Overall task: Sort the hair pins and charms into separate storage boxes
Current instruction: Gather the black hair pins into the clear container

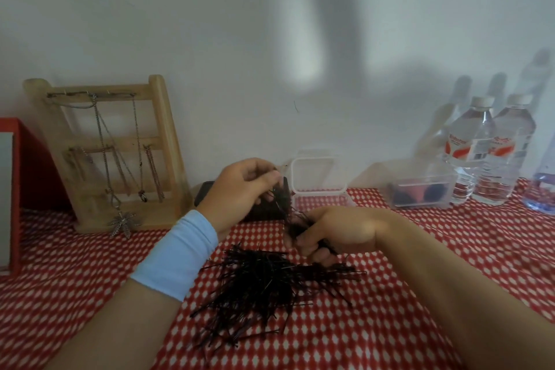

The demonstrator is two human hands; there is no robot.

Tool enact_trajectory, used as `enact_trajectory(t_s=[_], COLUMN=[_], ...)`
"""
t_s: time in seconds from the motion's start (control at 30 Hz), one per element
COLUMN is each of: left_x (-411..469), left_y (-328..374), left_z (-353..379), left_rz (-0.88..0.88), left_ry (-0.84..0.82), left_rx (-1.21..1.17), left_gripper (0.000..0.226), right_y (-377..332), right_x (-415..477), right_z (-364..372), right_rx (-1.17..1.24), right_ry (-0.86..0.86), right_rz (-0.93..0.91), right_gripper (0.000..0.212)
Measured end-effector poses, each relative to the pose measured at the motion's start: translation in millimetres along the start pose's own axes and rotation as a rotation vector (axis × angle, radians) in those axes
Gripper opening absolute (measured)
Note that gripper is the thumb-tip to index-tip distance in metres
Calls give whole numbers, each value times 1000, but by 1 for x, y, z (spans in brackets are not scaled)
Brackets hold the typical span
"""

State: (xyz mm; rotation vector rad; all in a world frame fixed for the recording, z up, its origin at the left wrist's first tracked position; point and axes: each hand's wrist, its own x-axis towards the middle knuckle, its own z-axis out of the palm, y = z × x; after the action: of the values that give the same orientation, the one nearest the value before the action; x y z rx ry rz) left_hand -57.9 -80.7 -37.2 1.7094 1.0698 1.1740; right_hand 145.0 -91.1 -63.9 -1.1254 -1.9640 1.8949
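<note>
Hair pins [264,285], black heap, on red-patterned tablecloth [390,327] (white wall [180,24] behind)

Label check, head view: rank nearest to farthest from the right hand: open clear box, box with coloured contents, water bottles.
1. open clear box, behind the right hand
2. box with coloured contents, back right
3. water bottles, far right

Behind the pin pile [270,288], a dark box [205,195] sat mostly hidden by the left hand [240,192], which pinched blurred pins [280,194]. The right hand [339,231] hid most of its pin bundle [295,227] in its fist. Far left of the pile a red frame [18,183] was cut by the edge, far right a bottle [545,186] too. Right-rear of the pile, red & blue blobs [405,194] in a clear box [426,177] were too blurred to ID.
</note>
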Motion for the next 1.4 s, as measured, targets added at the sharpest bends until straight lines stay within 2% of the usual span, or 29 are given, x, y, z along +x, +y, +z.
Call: enact_trajectory(t_s=[0.13, 0.2, 0.3, 0.4, 0.47, 0.53, 0.6, 0.67, 0.73, 0.83, 1.0, 1.17, 1.23, 1.4], left_x=[-1, -2, -4, -4, -6, -12, -14, -13, -13, -14, -16, -14, -13, -11], left_y=[-12, -16, -19, -21, -21, -19, -16, -10, -4, -1, -2, -9, -12, -15], left_z=[-11, -16, -21, -25, -28, -27, -23, -18, -15, -12, -9, -5, -3, 1], left_rz=[-106, -166, -234, -268, -318, -358, -263, -116, -52, 46, 165, 177, 181, 102], left_ry=[156, 89, -67, -83, -196, -395, -526, -437, -289, -258, -191, -213, -228, -92], left_rx=[-300, -306, -194, -31, 105, 245, 481, 579, 408, 238, 348, 345, 365, 269], left_gripper=[12, 13, 16, 14, 9, 11, 17, 22, 22, 18, 16, 22, 23, 7], right_y=[2, 2, 1, 1, 2, 3, 3, 3, 2, 1, 0, 0, 1, 3], right_x=[-1, -1, -4, -8, -8, -6, -4, -3, -1, 2, 3, 5, 7, 9], right_z=[-5, -4, -7, -12, -14, -13, -11, -8, -5, -1, 4, 6, 7, 9], right_rx=[-17, -63, -100, -84, -48, 5, 21, 29, 58, 98, 65, 84, 92, 158], right_ry=[-34, -33, -42, -73, -60, -38, -1, 31, 26, 2, 20, 11, 9, 76], right_rz=[0, 32, 122, 197, 170, 95, 12, -38, -71, -93, -120, -111, -107, -107], right_gripper=[15, 15, 17, 11, 8, 7, 9, 12, 11, 10, 8, 4, 9, 18])
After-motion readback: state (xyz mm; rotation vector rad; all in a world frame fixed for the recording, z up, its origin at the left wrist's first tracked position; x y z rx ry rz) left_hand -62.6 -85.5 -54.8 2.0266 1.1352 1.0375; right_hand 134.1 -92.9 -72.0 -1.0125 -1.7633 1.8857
